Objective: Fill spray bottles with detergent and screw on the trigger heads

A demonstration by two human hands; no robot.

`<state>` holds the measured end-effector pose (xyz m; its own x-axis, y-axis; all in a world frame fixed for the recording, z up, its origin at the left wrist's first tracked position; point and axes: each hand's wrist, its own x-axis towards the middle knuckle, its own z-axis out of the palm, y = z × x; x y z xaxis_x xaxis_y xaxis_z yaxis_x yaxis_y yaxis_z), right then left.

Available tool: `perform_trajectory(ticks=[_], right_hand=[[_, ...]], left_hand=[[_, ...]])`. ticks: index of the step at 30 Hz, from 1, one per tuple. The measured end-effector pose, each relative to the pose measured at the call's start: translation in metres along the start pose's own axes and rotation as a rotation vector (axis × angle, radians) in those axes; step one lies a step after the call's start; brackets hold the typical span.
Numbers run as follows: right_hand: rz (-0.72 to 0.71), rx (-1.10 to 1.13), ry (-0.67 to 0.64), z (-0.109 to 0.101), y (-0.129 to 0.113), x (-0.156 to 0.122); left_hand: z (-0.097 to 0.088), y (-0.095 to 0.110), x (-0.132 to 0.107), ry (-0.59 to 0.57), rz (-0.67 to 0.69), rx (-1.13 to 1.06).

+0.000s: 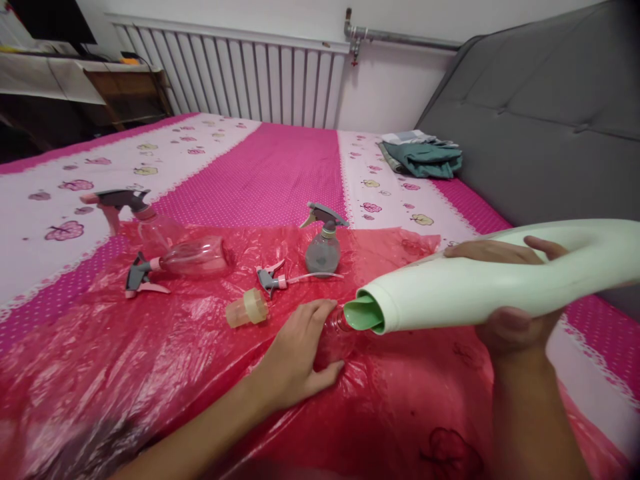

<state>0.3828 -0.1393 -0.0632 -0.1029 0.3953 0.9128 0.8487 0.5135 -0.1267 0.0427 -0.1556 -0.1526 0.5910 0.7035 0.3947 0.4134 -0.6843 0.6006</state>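
Note:
My left hand point(305, 350) is wrapped round a clear, pinkish bottle point(336, 340) whose top is uncovered. In my right hand point(517, 327) lies a large pale green jug point(440, 293), tipped nearly level, with its bright green spout point(363, 313) right at the bottle's mouth. Whether liquid flows is hard to see. Beyond the bottle lies a loose spray head point(271, 280) with a thin tube. A yellowish cap point(247, 308) rests on its side near my left hand. Behind them a small grey spray bottle point(323, 250) stands upright.
A pink spray bottle point(197, 257) lies on its side at left, and another spray bottle point(155, 227) is behind it. Red plastic sheeting point(150, 360) covers the near bed. Folded cloths point(423, 157) sit by the grey headboard point(540, 100); a radiator point(240, 73) lines the wall.

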Motion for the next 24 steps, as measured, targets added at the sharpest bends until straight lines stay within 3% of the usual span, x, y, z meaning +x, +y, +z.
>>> perform_trajectory(ticks=[24], right_hand=[[0.003, -0.003, -0.017, -0.0006, 0.0021, -0.0021]], left_hand=[[0.0004, -0.0014, -0.0003, 0.007, 0.012, -0.003]])
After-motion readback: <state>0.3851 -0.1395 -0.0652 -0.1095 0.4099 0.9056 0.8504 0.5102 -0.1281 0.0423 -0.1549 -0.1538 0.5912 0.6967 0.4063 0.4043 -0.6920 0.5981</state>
